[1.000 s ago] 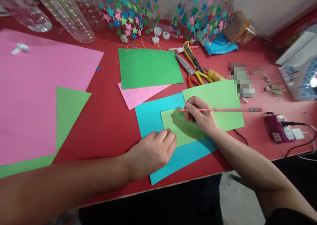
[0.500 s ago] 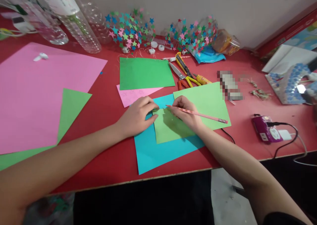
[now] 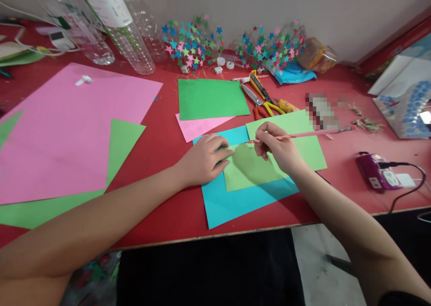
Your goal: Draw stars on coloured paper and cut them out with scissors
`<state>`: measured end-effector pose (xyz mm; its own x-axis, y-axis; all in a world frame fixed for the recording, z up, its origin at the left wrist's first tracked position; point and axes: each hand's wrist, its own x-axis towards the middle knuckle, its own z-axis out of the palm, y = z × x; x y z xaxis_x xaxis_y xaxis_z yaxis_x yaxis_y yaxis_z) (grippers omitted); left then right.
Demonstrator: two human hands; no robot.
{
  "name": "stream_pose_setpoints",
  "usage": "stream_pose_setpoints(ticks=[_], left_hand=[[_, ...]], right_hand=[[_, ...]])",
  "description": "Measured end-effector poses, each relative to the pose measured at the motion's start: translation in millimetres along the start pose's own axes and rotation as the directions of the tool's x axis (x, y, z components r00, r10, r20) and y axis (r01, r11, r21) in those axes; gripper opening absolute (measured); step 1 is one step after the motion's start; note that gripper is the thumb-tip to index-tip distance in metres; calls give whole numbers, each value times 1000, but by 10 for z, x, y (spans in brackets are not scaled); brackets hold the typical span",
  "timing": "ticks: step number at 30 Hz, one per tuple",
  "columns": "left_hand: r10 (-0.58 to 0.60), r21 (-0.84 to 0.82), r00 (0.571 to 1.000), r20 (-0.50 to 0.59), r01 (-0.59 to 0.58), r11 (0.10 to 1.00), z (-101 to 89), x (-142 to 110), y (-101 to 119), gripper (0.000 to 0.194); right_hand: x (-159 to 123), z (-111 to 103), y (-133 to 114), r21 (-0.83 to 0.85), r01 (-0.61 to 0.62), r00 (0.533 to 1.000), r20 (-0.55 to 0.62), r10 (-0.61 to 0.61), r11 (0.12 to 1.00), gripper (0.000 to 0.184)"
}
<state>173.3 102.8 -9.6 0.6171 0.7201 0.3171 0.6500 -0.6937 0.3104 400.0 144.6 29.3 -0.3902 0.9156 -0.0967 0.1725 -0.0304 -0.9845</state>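
My right hand [image 3: 279,148] is closed around a pink pencil [image 3: 313,134], its tip at the top edge of a small light green paper [image 3: 252,178]. At that paper's left edge lies my left hand [image 3: 207,158], fingers apart and resting on its upper left corner. Beneath is a blue sheet [image 3: 222,209]. Another light green sheet [image 3: 308,148] extends behind my right hand and forearm. Beyond my hands lie a dark green paper [image 3: 213,99] and, partly under it, a pink piece [image 3: 190,128] with faint pencil marks.
Scissors [image 3: 252,95], a yellow utility knife [image 3: 257,82] and a glue bottle [image 3: 287,105] lie behind the papers. Star-covered clear shapes [image 3: 193,45] and plastic bottles [image 3: 136,50] line the wall. A large pink sheet [image 3: 67,135] is left; a purple power adapter [image 3: 373,171] is right.
My left hand moved from the paper's lower left edge up to its upper left corner, and its fingers spread. The pencil's back end swung down, then up again. The view shifted.
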Motion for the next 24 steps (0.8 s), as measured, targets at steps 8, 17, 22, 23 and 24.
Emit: stream_pose_setpoints(ticks=[8,17,22,23,24], left_hand=[[-32,92,999,1,32,995,-43,0,-31,29],[-207,-206,978,4,203,957,-10,4,-128,28],[-239,-274,971,5,231,934,-1,12,-149,25],[-244,-286,970,3,234,929,-2,13,-153,24],[-247,-298,969,-1,235,925,-4,13,-156,23]], right_hand=[[94,52,64,-191,73,991,127,-49,979,6],[126,7,241,-256,87,996,35,-81,963,10],[100,-10,268,-364,209,977,124,-175,908,12],[96,-9,270,-375,222,973,139,-182,900,12],[93,-9,271,-383,224,973,146,-181,896,13]])
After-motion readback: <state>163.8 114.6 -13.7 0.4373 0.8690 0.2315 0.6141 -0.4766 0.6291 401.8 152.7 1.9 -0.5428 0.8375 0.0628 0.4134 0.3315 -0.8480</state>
